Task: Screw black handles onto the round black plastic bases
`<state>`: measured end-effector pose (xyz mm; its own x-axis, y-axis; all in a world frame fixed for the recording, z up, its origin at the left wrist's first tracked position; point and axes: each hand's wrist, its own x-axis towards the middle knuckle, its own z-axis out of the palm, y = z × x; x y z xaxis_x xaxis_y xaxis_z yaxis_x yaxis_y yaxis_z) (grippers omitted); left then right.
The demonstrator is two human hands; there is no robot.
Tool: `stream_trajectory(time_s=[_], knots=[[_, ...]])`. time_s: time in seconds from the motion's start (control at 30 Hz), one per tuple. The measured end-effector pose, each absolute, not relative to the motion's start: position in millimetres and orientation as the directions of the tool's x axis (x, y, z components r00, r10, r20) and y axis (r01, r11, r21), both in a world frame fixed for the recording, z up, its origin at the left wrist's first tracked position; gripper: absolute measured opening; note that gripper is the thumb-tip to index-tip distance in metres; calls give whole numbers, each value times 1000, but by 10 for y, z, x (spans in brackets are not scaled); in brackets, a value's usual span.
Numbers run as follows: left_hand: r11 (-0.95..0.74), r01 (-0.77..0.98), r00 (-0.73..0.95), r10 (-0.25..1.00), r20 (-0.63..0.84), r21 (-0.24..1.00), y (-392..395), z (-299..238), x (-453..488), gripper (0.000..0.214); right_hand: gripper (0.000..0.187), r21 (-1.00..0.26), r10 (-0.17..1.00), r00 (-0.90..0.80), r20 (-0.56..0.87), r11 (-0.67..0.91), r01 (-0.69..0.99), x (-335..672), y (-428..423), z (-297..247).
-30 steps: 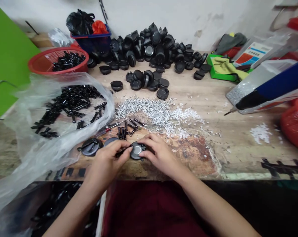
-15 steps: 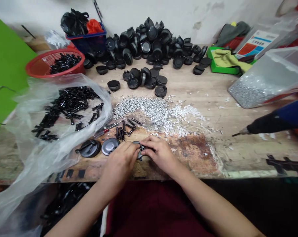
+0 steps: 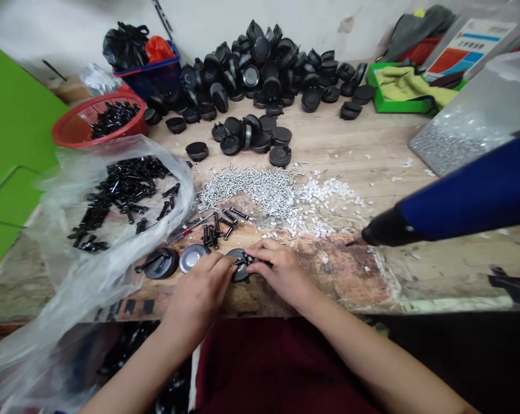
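Both hands meet over a round black disc-shaped part [image 3: 235,275] at the bench's near side. My left hand [image 3: 206,282] has its fingers closed on a small black bar lying across the disc. From the other side my right hand [image 3: 281,269] pinches that bar's end, thumb and forefinger close together. The fingers partly hide the bar and the disc. Left of them lie a grey-faced disc [image 3: 193,257] and another disc [image 3: 161,263] with a black bar across its top. Several loose black bars [image 3: 219,227] lie just beyond my hands.
Silver pins [image 3: 247,187] and white sleeves [image 3: 324,198] are heaped mid-bench. A blue power screwdriver [image 3: 454,204] juts in from the right. Left are a plastic bag [image 3: 87,276] of black bars and a red basket [image 3: 64,129]. Black discs [image 3: 271,80] are piled at the wall.
The view has shifted, and the blue power screwdriver now reaches farther in from the right. My left fingers have drawn back slightly leftward, uncovering more of the disc and bar.
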<state>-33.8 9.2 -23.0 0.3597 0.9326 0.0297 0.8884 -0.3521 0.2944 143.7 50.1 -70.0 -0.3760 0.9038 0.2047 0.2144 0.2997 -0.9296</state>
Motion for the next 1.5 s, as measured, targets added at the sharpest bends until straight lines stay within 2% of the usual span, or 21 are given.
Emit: stream_trajectory(time_s=[0.1,0.3,0.4,0.47,0.57,0.67,0.73,0.8,0.93,1.03,1.2,1.5], knots=[[-342,890,374,926,-55,301,81,-232,-351,17,28,-924,896,-385,223,320,209,1443,501,-681],[-433,870,463,882,-89,237,115,-196,-294,21,22,-912,880,-417,228,343,226,1427,548,-691],[-414,878,447,889,-101,242,137,-198,-312,22,22,-912,877,-425,224,342,226,1430,547,-675],[-353,874,399,914,-78,333,141,-208,-336,20,23,-911,879,-423,222,341,232,1457,510,-611],[-184,765,231,973,3,617,113,-197,-336,15,30,-912,910,-343,234,328,247,1530,399,-453],[82,445,24,994,-103,892,42,-149,-266,23,55,-924,922,-317,221,302,234,1586,269,-327],[214,222,-27,977,-213,951,-10,-122,-202,29,74,-932,915,-347,206,292,215,1588,205,-298],[266,103,-65,963,-260,959,-56,-120,-148,30,75,-939,914,-357,192,277,205,1566,167,-296],[271,39,-132,955,-264,962,-133,-164,-109,27,60,-918,910,-348,226,319,237,1531,150,-269],[251,30,-121,962,-245,968,-171,-178,-122,25,57,-890,876,-397,272,386,241,1552,167,-209],[228,22,-85,970,-226,973,-182,-163,-138,22,54,-880,832,-483,271,418,226,1615,171,-144],[215,64,-99,973,-208,974,-179,-106,-130,26,60,-880,865,-413,284,406,246,1596,133,-187]])
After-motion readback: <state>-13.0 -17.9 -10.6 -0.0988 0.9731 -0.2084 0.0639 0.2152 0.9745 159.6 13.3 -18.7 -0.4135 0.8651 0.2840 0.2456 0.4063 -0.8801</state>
